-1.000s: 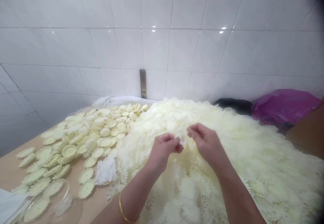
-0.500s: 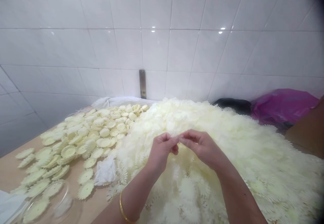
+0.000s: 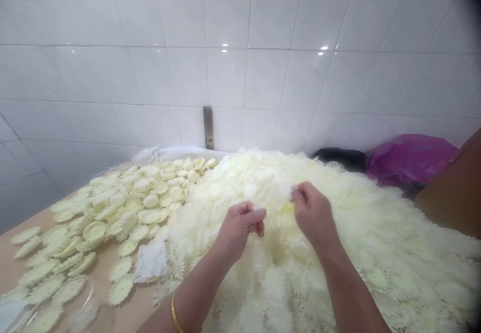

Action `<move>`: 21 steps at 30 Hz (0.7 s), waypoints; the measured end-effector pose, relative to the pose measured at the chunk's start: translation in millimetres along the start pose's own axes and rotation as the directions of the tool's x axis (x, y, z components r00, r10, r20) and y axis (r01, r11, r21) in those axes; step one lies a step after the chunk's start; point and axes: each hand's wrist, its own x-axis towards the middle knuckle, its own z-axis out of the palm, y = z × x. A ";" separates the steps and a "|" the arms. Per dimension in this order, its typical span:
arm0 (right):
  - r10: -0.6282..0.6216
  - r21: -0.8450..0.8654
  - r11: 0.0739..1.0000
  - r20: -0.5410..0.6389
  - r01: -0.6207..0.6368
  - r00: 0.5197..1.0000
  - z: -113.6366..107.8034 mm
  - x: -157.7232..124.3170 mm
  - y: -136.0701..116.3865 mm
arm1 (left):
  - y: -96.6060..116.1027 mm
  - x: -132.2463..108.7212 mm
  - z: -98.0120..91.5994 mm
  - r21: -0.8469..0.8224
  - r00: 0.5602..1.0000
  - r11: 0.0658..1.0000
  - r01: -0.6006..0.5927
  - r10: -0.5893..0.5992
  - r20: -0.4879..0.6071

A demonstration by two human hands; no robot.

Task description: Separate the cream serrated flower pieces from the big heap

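Observation:
Over a large heap of pale-yellow, fringed flower-petal pieces (image 3: pixel 361 222), both hands are raised with a gap between them. My left hand (image 3: pixel 240 230), with a gold bangle (image 3: pixel 176 313) on its forearm, pinches thumb against fingers; whatever lies in the pinch is too small to tell. To its right and slightly higher, my right hand (image 3: pixel 313 215) is closed, its fingertips pressed together around a tiny whitish bit that I cannot make out. Thick scalloped pale-yellow discs (image 3: pixel 150 201) lie piled to the left, some showing a small centre hole.
A crumpled white tissue (image 3: pixel 151 260) lies between discs and heap. Front left stands a clear round container (image 3: pixel 90 305). A white tiled wall (image 3: pixel 225 77) with a metal strip (image 3: pixel 208 128) closes the back. Black (image 3: pixel 340 158) and purple bags (image 3: pixel 411 157) sit back right, near a brown shape.
My hands, whose fingertips met half a second ago, have come apart. The right hand has moved up and right; the left stays near the same place. The view has shifted slightly.

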 end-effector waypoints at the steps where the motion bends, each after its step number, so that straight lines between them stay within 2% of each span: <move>1: 0.015 -0.028 0.999 -0.049 -0.017 0.999 -1.9 1.4 1.8 | 0.2 -0.1 0.2 0.004 1.000 1.000 0.005 -0.005 0.000; 4: 0.048 -0.054 0.997 -0.071 -0.052 0.996 -5.3 3.0 4.2 | 0.3 0.1 1.4 -0.015 0.999 1.000 0.026 -0.027 -0.019; 6: 0.027 0.004 1.000 -0.007 -0.027 1.000 -4.6 1.7 2.2 | -0.1 0.3 2.4 -0.026 0.998 0.999 0.043 -0.044 -0.048; 9: -0.060 0.146 0.989 0.149 0.038 0.987 -1.8 -2.2 -4.2 | -1.0 0.9 2.7 0.013 0.996 0.999 0.035 -0.034 -0.086; 15: -0.136 0.197 0.979 0.397 0.061 0.908 -0.9 -6.6 -11.5 | -1.5 1.8 1.1 0.094 0.988 0.994 -0.051 0.064 -0.139; 18: -0.169 0.221 0.973 0.480 0.068 0.861 -1.3 -7.2 -12.6 | -1.1 1.7 1.4 0.061 0.988 0.997 -0.046 0.054 -0.145; 21: -0.196 0.272 0.961 0.536 0.052 0.821 -1.8 -7.7 -14.3 | -0.6 1.6 2.3 -0.023 0.996 1.000 -0.011 0.009 -0.091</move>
